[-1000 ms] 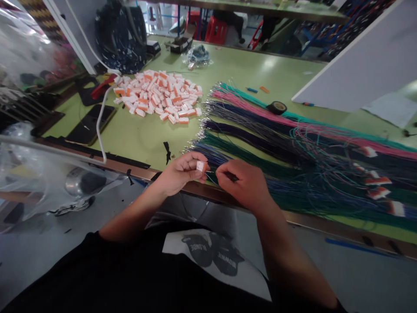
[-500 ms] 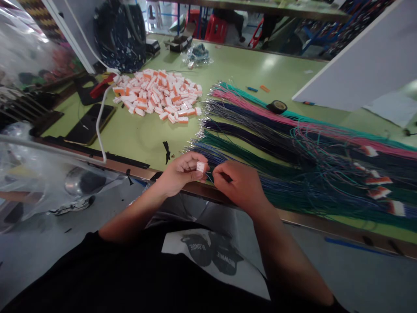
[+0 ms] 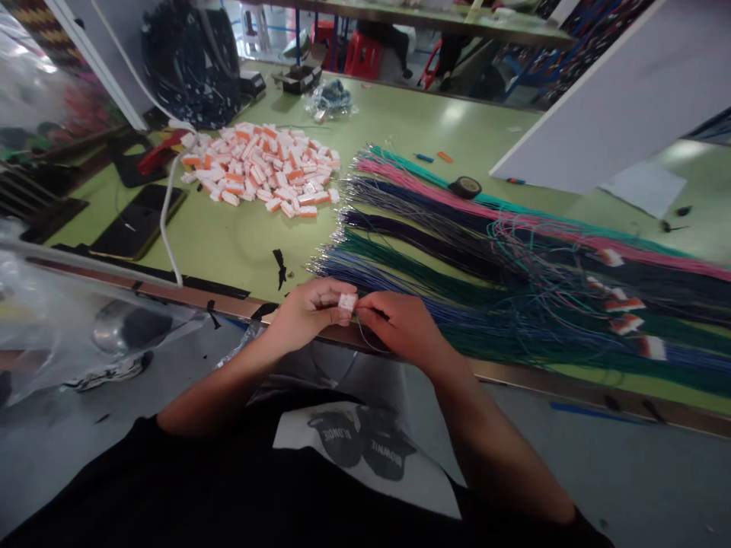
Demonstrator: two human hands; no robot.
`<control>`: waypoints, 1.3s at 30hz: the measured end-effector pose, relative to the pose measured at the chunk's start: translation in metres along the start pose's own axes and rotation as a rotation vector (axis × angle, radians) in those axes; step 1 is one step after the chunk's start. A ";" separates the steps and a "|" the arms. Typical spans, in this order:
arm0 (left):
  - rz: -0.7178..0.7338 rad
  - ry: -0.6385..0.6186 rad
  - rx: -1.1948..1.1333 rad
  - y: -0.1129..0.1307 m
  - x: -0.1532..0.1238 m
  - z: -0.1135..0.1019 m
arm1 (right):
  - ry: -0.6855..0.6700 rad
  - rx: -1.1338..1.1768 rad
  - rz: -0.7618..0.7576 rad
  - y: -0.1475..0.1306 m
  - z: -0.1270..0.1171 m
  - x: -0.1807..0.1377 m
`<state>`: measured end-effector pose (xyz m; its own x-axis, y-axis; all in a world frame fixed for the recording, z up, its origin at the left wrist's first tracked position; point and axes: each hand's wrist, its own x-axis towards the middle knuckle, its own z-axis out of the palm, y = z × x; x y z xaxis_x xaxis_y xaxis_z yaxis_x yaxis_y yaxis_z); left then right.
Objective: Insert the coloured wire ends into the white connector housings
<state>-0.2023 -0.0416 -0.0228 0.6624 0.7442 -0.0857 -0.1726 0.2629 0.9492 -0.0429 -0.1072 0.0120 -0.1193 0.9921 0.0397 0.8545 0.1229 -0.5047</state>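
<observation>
Between the thumb and fingers of my left hand (image 3: 305, 316) is a small white connector housing (image 3: 347, 301), held above the table's front edge. My right hand (image 3: 400, 323) is closed in a pinch close beside it, on a thin wire (image 3: 361, 329) that hangs in a loop below the fingers. Whether the wire's tip sits inside the housing is hidden by the fingertips. Just beyond my hands lie bundles of blue wires (image 3: 365, 278) and green wires (image 3: 400, 259), their metal-tipped ends pointing left.
A heap of white and orange connector housings (image 3: 263, 167) lies at the back left, near a phone (image 3: 138, 221) and a white cable (image 3: 168, 205). Black tape (image 3: 465, 187) rests by pink wires (image 3: 400, 173). Wired connectors (image 3: 625, 304) lie at right; a white panel (image 3: 582, 99) stands behind.
My right hand has come closer to the housing, and its fingers now meet it. A wire loop now shows below the fingers. The whole view has shifted slightly.
</observation>
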 end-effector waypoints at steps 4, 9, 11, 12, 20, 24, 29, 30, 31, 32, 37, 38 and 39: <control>0.007 -0.063 0.021 0.000 0.000 -0.001 | 0.091 -0.045 0.063 0.035 -0.036 0.018; 0.003 -0.112 -0.028 -0.003 0.002 -0.006 | 0.256 -0.476 0.401 0.090 -0.052 0.056; 0.002 -0.118 -0.051 -0.004 0.003 -0.006 | 0.204 -0.545 0.420 0.101 -0.046 0.063; 0.005 -0.121 -0.060 -0.005 0.004 -0.006 | 0.197 -0.562 0.428 0.104 -0.043 0.063; 0.022 -0.122 -0.089 -0.004 0.005 -0.004 | 0.448 -0.438 0.541 0.109 -0.048 0.050; 0.019 -0.108 -0.080 -0.003 0.006 -0.004 | 0.471 -0.397 0.460 0.106 -0.050 0.048; 0.026 -0.112 -0.073 -0.002 0.006 -0.004 | 0.397 -0.420 0.532 0.102 -0.064 0.042; 0.023 -0.110 -0.069 -0.002 0.006 -0.004 | 0.525 -0.430 0.601 0.101 -0.068 0.040; 0.019 -0.104 -0.064 -0.001 0.006 -0.003 | 0.649 -0.429 0.644 0.101 -0.071 0.039; 0.013 -0.098 -0.057 -0.001 0.006 -0.003 | 0.726 -0.418 0.648 0.100 -0.074 0.038; -0.004 -0.094 -0.031 0.002 0.005 -0.002 | 0.550 -0.284 0.489 0.098 -0.074 0.035; -0.009 -0.095 -0.027 0.002 0.005 -0.002 | 0.625 -0.285 0.506 0.098 -0.075 0.034; -0.013 -0.095 -0.026 0.003 0.005 -0.002 | 0.740 -0.291 0.524 0.098 -0.077 0.031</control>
<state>-0.2003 -0.0359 -0.0212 0.7309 0.6792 -0.0673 -0.1821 0.2891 0.9398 0.0756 -0.0620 0.0302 0.5795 0.6759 0.4554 0.8129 -0.4392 -0.3825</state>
